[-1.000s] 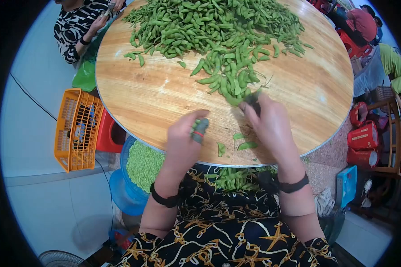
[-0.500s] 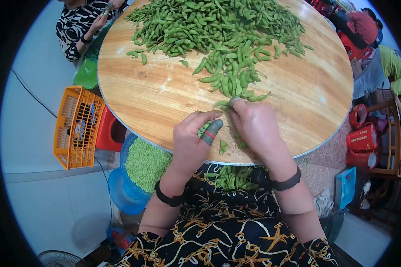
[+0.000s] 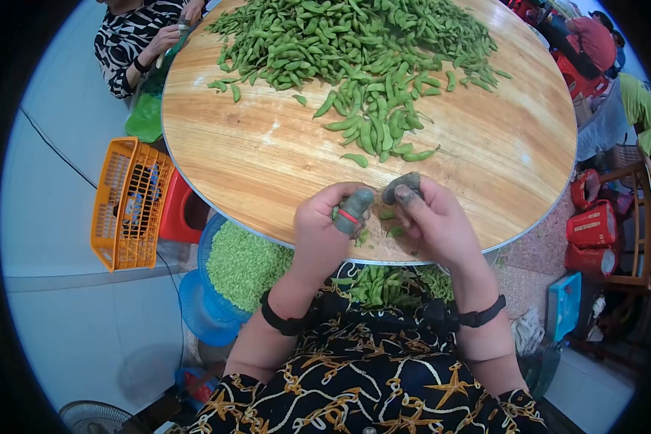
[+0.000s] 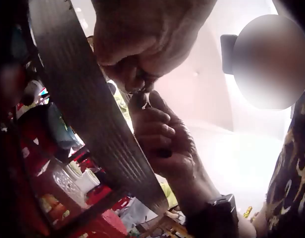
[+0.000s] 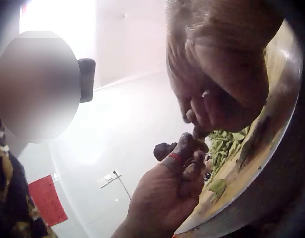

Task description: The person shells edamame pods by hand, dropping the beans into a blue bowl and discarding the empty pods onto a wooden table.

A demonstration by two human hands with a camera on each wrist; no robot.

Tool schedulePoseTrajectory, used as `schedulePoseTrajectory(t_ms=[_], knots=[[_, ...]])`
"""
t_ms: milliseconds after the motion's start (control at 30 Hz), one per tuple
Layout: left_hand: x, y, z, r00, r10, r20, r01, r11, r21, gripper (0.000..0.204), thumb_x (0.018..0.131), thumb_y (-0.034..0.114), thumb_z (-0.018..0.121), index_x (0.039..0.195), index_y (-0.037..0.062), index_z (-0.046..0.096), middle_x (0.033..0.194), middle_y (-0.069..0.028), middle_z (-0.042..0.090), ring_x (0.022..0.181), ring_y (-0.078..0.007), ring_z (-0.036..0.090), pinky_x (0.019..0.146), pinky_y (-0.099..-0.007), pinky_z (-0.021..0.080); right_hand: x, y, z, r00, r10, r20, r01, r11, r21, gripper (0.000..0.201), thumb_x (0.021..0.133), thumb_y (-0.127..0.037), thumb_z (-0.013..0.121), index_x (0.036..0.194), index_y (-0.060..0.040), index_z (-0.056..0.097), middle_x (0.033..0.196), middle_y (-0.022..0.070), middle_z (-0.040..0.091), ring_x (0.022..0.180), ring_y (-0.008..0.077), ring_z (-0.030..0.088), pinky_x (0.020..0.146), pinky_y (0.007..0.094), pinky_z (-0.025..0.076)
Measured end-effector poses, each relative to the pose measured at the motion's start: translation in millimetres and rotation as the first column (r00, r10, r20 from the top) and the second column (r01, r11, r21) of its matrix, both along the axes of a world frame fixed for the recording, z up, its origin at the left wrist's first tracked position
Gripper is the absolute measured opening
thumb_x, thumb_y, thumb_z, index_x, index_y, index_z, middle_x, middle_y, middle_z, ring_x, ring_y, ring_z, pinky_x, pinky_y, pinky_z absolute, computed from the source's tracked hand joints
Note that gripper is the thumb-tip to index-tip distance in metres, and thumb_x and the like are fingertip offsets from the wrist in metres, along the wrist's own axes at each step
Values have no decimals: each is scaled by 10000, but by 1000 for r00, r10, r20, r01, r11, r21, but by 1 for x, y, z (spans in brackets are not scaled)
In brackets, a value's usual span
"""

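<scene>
In the head view my left hand [image 3: 324,228] is curled over the near table edge, its thumb in a grey cover with a red band. A bit of green edamame [image 3: 335,212] shows inside its grip. Close beside it, my right hand [image 3: 441,220] has grey-covered thumb and forefinger pinched together. The wrist views show the fingertips of both hands meeting, with a greenish edamame pod [image 5: 201,145] between them, mostly hidden by the fingers. Beyond the hands lies a single edamame pod [image 3: 354,160], just in front of a large heap of pods [image 3: 340,43].
The round wooden table [image 3: 231,155] has a metal rim. A blue basket of shelled beans [image 3: 242,267] stands below it at left, near an orange crate [image 3: 126,206] and a red stool [image 3: 182,210]. More pods [image 3: 380,286] lie in my lap. Another person [image 3: 137,43] sits at far left.
My right hand has drawn back from the front of the pod heap towards my left hand. The left hand has moved slightly right, and the two now meet near the table edge.
</scene>
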State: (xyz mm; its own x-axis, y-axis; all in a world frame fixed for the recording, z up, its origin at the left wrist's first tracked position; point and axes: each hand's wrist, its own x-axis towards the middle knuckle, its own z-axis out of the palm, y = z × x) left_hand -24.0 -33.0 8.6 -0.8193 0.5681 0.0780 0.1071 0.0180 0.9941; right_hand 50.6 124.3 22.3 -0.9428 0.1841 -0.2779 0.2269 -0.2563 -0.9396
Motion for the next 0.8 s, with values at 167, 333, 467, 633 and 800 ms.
schedulePoseTrajectory(t_ms=[167,333,467,633,800], knots=[[8,9,-9,943,10,332,-96,965,242,159,878,163,585,909,11,618,763,2,590,649,-76,527,565,-194,406,8,-11,8,982,180,-49,-179,984,20,179,966,-183,408,936,-35,502,639,-33,467,525,27,382,447,176,293],[11,11,-13,981,188,40,-191,977,97,164,883,179,586,867,16,586,765,7,572,704,-53,514,608,-187,408,11,-9,2,963,234,-137,-260,941,-215,189,968,-150,388,868,-35,500,611,-40,444,514,29,368,441,181,280],[17,13,-11,976,218,-21,-215,971,100,180,871,168,595,849,-10,577,738,-24,566,684,-85,518,614,-237,423,9,-12,-1,975,200,-100,-215,963,-161,199,964,-140,389,836,-39,503,600,-43,437,498,26,361,435,177,275],[14,9,-15,988,27,152,-49,988,146,165,883,180,574,882,18,542,745,-1,533,689,-64,496,602,-211,417,10,-17,-2,993,109,-48,-118,963,-241,161,944,-111,422,825,-42,506,611,-40,467,494,16,379,427,173,278],[11,8,-9,915,-197,351,65,933,354,99,863,109,585,892,42,519,765,32,492,676,-34,462,581,-172,387,12,-13,0,992,125,-5,-120,940,-318,157,929,-125,465,801,-49,515,612,-42,482,499,11,386,429,170,278]])
